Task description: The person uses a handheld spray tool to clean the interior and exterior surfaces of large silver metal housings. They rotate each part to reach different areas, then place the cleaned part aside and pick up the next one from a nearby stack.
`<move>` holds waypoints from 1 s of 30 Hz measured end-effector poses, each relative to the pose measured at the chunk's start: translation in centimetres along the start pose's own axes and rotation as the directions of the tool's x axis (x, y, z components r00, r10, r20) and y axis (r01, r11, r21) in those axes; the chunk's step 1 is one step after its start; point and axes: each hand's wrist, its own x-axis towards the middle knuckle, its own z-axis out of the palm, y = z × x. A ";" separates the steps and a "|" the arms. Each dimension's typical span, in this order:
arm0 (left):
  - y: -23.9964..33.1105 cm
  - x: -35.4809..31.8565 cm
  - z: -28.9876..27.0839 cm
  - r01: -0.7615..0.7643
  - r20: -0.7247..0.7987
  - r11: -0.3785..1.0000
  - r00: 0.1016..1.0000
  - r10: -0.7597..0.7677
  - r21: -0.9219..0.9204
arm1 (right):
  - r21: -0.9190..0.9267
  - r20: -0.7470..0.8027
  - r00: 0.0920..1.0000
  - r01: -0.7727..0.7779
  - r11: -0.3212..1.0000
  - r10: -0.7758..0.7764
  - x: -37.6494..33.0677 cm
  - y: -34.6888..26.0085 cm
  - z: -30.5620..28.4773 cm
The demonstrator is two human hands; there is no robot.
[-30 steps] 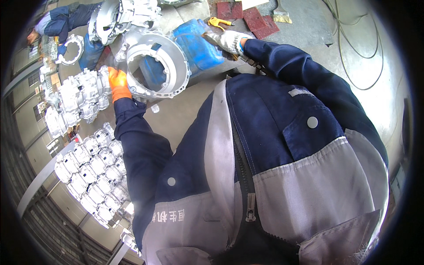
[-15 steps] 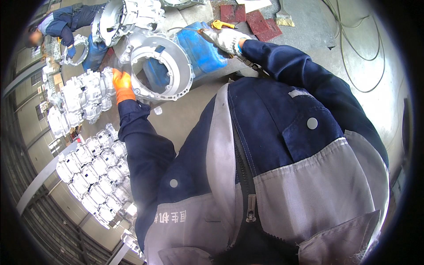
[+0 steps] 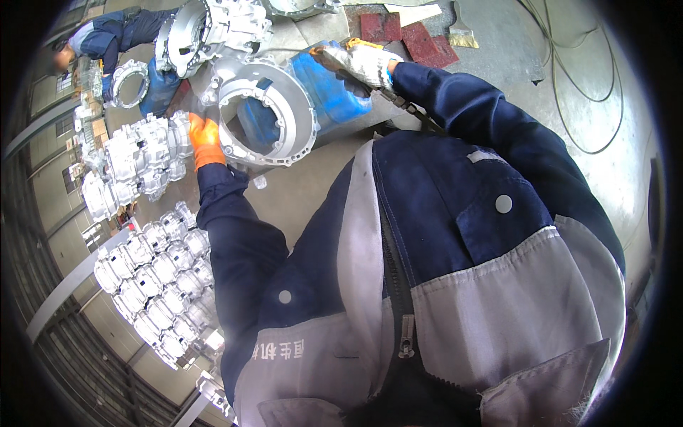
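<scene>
A large silver cast-metal housing (image 3: 299,135) with a wide round opening stands in front of me, tipped so the opening faces me. My left hand (image 3: 205,136), in an orange glove, is closed on the housing's left edge. To the right of the housing, my right hand (image 3: 364,64), in a whitish glove with dirty fingertips, is curled round a dark hand tool with a metal hose fitting (image 3: 398,99) trailing by the wrist. Most of that tool is hidden by the glove. Behind this hand is a blue plastic container (image 3: 324,89). A yellow-orange handle (image 3: 359,43) shows just beyond the knuckles.
Dark red abrasive pads (image 3: 420,44) and a brush (image 3: 462,32) lie on the grey table (image 3: 498,53). Cables (image 3: 569,92) loop at right. More castings (image 3: 146,156) stand at left, with several rows (image 3: 160,274) below. Another person (image 3: 117,35) works at far left.
The view has shifted slightly. My right hand has moved a little left against the table, and the thin rod seen before at its fingers no longer shows. My left hand stays on the housing.
</scene>
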 end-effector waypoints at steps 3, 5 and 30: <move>1.0 0.0 -0.4 -0.035 0.060 0.987 0.998 0.026 0.154 | 0.126 -0.008 1.000 0.013 0.992 -0.012 0.3 0.7 0.1; 1.3 0.7 -1.0 -0.065 0.089 0.959 0.995 0.041 0.275 | 0.267 0.035 0.998 -0.068 0.961 0.061 -0.1 1.5 -0.5; 1.8 0.6 1.7 -0.078 -0.057 0.995 0.996 0.075 -0.055 | -0.072 0.069 0.997 -0.021 0.997 0.026 -6.6 -7.3 -1.9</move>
